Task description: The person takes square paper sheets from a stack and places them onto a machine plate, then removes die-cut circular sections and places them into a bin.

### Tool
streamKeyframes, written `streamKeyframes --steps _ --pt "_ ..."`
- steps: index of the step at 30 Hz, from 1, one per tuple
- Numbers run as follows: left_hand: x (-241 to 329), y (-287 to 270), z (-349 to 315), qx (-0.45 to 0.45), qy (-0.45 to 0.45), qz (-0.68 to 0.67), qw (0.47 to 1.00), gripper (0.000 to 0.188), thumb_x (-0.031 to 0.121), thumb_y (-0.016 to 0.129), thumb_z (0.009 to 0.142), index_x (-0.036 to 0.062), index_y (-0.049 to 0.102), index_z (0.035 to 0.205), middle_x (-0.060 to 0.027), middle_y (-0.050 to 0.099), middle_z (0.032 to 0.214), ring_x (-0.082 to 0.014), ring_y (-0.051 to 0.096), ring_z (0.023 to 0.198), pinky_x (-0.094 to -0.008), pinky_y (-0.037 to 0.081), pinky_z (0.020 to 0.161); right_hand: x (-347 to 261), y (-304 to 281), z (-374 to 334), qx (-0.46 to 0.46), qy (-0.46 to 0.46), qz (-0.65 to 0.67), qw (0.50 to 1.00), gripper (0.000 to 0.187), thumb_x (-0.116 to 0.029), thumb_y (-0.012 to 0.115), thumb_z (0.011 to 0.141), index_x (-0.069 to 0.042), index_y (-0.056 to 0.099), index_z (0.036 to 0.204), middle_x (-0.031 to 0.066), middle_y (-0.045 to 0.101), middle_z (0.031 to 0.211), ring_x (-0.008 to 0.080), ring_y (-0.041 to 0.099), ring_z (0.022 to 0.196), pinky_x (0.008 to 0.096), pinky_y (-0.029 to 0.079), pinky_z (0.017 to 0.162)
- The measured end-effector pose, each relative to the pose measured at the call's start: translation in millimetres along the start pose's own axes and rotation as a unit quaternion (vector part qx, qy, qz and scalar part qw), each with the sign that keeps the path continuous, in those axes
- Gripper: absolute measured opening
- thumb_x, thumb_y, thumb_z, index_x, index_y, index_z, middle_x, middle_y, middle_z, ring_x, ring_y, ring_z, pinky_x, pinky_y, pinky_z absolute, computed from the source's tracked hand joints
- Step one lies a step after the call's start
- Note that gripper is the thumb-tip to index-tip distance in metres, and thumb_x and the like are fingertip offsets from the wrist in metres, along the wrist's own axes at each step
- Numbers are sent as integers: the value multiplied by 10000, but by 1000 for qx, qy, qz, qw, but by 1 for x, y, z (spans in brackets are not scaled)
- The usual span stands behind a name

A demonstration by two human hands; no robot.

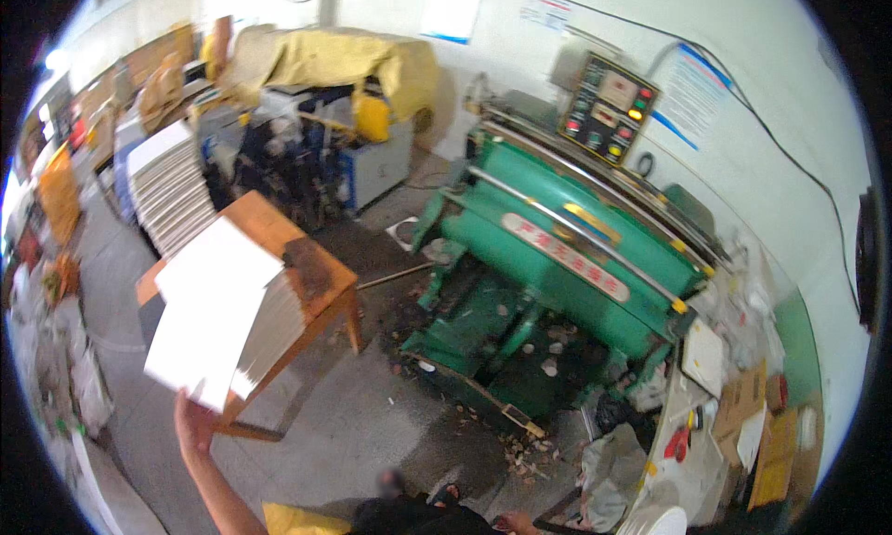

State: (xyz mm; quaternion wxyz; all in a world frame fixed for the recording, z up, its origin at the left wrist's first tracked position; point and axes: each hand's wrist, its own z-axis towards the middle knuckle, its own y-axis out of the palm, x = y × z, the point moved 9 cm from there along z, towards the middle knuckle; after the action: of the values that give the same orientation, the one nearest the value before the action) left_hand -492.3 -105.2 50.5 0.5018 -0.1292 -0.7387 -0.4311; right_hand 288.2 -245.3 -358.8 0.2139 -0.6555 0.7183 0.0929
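Observation:
My left hand (193, 422) reaches out at the lower left and grips the near edge of a white cardboard sheet (200, 340). The sheet hangs out over the front of a stack of white sheets (246, 293) on a brown wooden table (316, 270). My right hand (514, 522) shows only as fingertips at the bottom edge, near my dark trousers; whether it holds anything cannot be seen. A large green press machine (557, 265) stands to the right of the table, its platen tilted open.
A control panel (609, 107) with lit buttons sits above the green machine. Paper scraps (530, 451) litter the floor at its base. Another tall stack of white sheets (167, 196) stands behind the table. A yellow-covered machine (325, 79) is farther back. Cardboard boxes (762, 423) crowd the right.

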Motion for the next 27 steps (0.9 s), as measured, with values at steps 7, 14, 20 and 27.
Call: streamKeyframes --steps 7,14,20,27 --pt "48 34 49 6 128 68 989 455 285 548 944 -28 473 1266 -120 566 1180 -219 578 1074 -362 479 881 10 -7 -15 -12 49 -47 998 326 -351 579 935 -54 628 1061 96 654 899 215 627 808 386 514 726" --pt "-35 217 32 -117 -10 -126 985 408 287 591 922 17 568 1226 -69 623 1185 -201 595 1064 -350 468 921 -220 54 -122 50 -344 -269 898 382 -369 577 936 -58 635 1151 96 685 977 224 648 872 344 513 776" --pt "-105 334 -21 -190 -75 -88 975 539 271 621 873 -57 465 1271 -198 559 1118 -284 603 1002 -354 575 754 -419 34 -264 -43 -529 -16 848 352 -272 531 983 -16 586 1218 119 655 1156 246 627 1056 360 494 919" --pt "-250 363 -107 -219 -250 57 941 662 211 639 838 -43 340 1372 -236 464 1305 -362 508 1193 -469 471 995 -574 -87 -173 -57 -464 367 804 442 -236 579 950 45 498 1282 185 591 1211 261 592 1112 388 469 967"
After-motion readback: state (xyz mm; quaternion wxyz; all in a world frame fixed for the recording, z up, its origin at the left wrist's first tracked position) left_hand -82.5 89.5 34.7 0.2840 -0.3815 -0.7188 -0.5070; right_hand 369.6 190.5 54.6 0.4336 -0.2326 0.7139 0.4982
